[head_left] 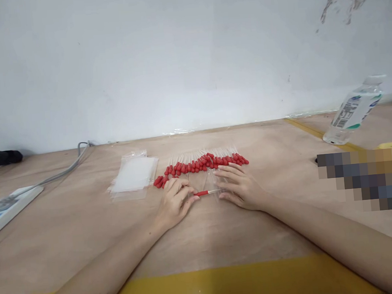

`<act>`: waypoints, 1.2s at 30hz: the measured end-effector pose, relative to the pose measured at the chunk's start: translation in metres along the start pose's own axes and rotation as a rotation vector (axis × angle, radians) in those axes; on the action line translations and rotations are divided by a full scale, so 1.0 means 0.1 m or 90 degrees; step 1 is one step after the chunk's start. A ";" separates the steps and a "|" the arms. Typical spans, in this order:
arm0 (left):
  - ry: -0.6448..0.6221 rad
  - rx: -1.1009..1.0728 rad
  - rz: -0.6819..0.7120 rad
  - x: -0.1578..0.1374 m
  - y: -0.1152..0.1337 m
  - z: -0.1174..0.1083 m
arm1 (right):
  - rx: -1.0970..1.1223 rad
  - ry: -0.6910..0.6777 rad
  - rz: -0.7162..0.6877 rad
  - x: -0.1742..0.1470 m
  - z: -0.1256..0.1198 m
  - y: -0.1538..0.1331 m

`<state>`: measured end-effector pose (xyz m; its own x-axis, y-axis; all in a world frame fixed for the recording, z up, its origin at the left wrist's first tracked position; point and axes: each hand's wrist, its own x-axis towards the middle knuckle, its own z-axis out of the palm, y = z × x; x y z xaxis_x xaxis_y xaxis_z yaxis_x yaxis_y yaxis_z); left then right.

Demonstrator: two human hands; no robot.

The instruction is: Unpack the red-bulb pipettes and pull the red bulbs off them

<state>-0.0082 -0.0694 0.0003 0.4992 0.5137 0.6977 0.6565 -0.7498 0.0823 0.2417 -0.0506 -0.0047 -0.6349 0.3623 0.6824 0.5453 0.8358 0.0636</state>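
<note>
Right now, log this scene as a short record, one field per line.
Left hand: left hand pinches the red end of a red-ended stick
Right hand: right hand at the stick's clear end; grip unclear
Beyond the hands: row of red-ended sticks, red ends toward the person
Left of the row: stack of clear bags
Far left: white power strip with a gray cable
Right: clear plastic bottle, labeled
Surface: brown tabletop, yellow band along the near edge

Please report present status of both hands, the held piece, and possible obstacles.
Left hand pinching red end of red-tipped clear stick; right hand at clear end. Similar sticks rowed just beyond, possibly crowding fingers. Plastic bag stack off to left.
</note>
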 end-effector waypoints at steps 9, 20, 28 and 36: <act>-0.071 -0.087 0.024 0.07 0.12 0.01 | 0.029 0.012 -0.018 0.04 0.03 -0.14; -0.064 -0.084 0.061 0.09 0.16 0.07 | 0.070 -0.018 0.018 0.07 0.08 -0.25; -0.071 -0.076 0.122 0.08 0.17 0.07 | 0.149 0.015 -0.043 0.04 0.13 -0.24; -0.117 -0.098 0.098 0.05 0.17 0.05 | 0.106 0.039 -0.094 0.04 0.07 -0.25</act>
<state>0.0088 -0.0775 0.0015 0.6895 0.4452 0.5714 0.4783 -0.8722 0.1025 0.2219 -0.0676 -0.0087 -0.6642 0.2089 0.7177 0.3474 0.9364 0.0489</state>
